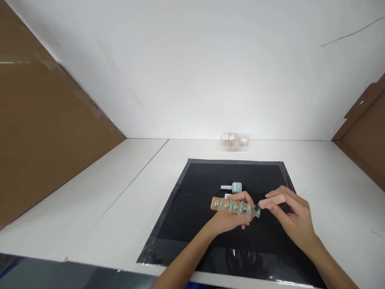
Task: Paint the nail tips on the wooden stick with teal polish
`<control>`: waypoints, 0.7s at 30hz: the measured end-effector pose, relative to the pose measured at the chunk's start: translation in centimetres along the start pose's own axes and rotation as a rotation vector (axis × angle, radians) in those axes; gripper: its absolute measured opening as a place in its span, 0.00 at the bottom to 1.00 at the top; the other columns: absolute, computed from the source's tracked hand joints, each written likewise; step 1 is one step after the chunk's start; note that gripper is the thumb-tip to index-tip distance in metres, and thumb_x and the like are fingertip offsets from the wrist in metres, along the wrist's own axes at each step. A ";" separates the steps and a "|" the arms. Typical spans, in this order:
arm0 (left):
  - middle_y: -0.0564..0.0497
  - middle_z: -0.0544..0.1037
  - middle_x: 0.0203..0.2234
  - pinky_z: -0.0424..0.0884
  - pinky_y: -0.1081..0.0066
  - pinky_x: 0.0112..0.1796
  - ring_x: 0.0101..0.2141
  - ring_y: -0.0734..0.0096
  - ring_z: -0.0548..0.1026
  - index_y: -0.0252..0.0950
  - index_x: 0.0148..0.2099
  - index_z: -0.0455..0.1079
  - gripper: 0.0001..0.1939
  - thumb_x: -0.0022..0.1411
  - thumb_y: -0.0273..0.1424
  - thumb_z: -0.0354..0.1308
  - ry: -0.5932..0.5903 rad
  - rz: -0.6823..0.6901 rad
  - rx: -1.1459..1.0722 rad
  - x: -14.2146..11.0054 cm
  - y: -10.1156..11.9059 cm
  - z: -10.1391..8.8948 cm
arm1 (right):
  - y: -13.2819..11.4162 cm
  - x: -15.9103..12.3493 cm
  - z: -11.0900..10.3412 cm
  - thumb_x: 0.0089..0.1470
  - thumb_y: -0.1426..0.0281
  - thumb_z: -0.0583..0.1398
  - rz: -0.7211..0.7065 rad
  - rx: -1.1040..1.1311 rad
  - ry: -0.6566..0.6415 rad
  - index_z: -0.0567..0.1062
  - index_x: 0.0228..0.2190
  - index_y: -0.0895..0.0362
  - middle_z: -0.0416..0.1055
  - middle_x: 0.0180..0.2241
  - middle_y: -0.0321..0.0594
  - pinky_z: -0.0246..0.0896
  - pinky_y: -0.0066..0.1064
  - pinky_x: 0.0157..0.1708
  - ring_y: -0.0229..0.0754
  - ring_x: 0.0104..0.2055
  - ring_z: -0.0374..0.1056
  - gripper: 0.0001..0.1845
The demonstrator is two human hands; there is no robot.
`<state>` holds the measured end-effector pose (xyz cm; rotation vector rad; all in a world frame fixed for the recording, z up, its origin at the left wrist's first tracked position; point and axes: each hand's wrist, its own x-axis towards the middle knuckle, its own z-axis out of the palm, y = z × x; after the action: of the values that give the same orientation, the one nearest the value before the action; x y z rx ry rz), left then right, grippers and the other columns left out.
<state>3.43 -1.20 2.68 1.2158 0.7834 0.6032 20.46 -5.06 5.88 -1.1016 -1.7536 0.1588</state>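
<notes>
My left hand point(236, 218) is closed around a tan nail display stand point(224, 204), a flat strip with round silver studs along it. Several glossy green false nails point(241, 207) are fixed across the strip. At its right end, my right hand point(296, 212) pinches a pale pink nail polish brush point(272, 201) by its long cap. The brush's dark tip meets or nearly meets the rightmost nail point(258, 212); contact is too small to tell. Behind my left hand lies a green polish bottle point(237, 187) with a silver cap. A small white object point(227, 196) is partly hidden by that hand.
A black mat point(180, 216) with a clear cover lies on the white table point(120, 224). By the back wall, a clear plastic box point(237, 148) holds 3 white-and-pink bottles. Brown cardboard panels point(45, 120) stand at left and right.
</notes>
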 end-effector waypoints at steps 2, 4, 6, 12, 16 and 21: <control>0.59 0.68 0.15 0.63 0.81 0.16 0.15 0.82 0.65 0.34 0.28 0.63 0.14 0.43 0.33 0.65 0.003 -0.003 0.011 0.0 0.0 0.0 | 0.0 0.0 0.1 0.57 0.65 0.58 0.003 -0.002 0.014 0.73 0.22 0.55 0.74 0.21 0.38 0.61 0.28 0.17 0.39 0.21 0.68 0.14; 0.59 0.68 0.15 0.64 0.81 0.16 0.15 0.82 0.66 0.34 0.28 0.63 0.14 0.42 0.33 0.65 0.000 -0.003 0.007 0.0 -0.1 0.0 | 0.0 -0.1 0.1 0.57 0.66 0.59 0.009 -0.002 0.020 0.73 0.22 0.55 0.73 0.21 0.37 0.61 0.28 0.17 0.39 0.21 0.68 0.13; 0.58 0.69 0.16 0.64 0.81 0.16 0.16 0.82 0.66 0.34 0.28 0.63 0.14 0.42 0.32 0.65 0.000 0.001 -0.002 0.0 -0.1 0.0 | 0.0 -0.1 0.2 0.57 0.66 0.59 0.020 -0.004 0.022 0.74 0.22 0.55 0.73 0.21 0.37 0.61 0.27 0.17 0.38 0.21 0.68 0.12; 0.58 0.69 0.17 0.63 0.81 0.16 0.16 0.82 0.66 0.34 0.29 0.63 0.15 0.42 0.33 0.66 -0.007 0.004 -0.013 0.0 -0.2 0.0 | 0.1 -0.3 0.2 0.57 0.64 0.59 0.041 -0.022 0.042 0.74 0.24 0.54 0.73 0.22 0.37 0.60 0.28 0.17 0.38 0.21 0.67 0.12; 0.58 0.69 0.17 0.63 0.81 0.16 0.16 0.83 0.66 0.34 0.29 0.63 0.14 0.42 0.32 0.65 -0.019 0.013 -0.032 0.0 -0.2 -0.1 | 0.2 -0.3 0.0 0.57 0.64 0.58 0.059 -0.001 0.085 0.74 0.24 0.54 0.74 0.22 0.38 0.61 0.29 0.18 0.39 0.22 0.68 0.13; 0.58 0.69 0.17 0.63 0.81 0.16 0.17 0.82 0.66 0.34 0.27 0.63 0.14 0.41 0.32 0.66 -0.005 0.035 -0.055 0.1 0.1 0.0 | 0.1 0.1 -0.4 0.58 0.60 0.57 0.024 0.159 0.020 0.74 0.20 0.54 0.73 0.21 0.38 0.61 0.28 0.17 0.39 0.21 0.68 0.19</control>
<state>3.50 -1.15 2.79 1.1824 0.7384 0.6462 20.81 -5.10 6.07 -1.0060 -1.6798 0.2961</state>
